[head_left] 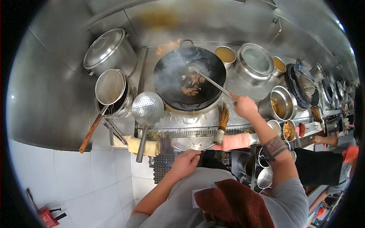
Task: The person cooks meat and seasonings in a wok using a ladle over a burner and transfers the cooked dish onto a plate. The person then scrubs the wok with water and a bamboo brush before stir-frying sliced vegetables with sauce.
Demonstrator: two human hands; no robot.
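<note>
Head view: meat [191, 91] lies in a smoky wok [215, 62] on the stove [243, 89]. The right hand [245, 106] clamps the ladle [213, 82] reaching in; the left hand [185, 164] curls loosely by the stove's front edge, whether holding anything I cannot tell. Nearer lie a skimmer [148, 109], left, and a brush [221, 129], right.

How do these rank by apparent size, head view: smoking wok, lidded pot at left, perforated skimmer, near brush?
Largest to smallest:
1. Wok
2. Lidded pot
3. Skimmer, handle included
4. Brush

Apparent size only; true sizes unsure, since camera distances differ.
</note>
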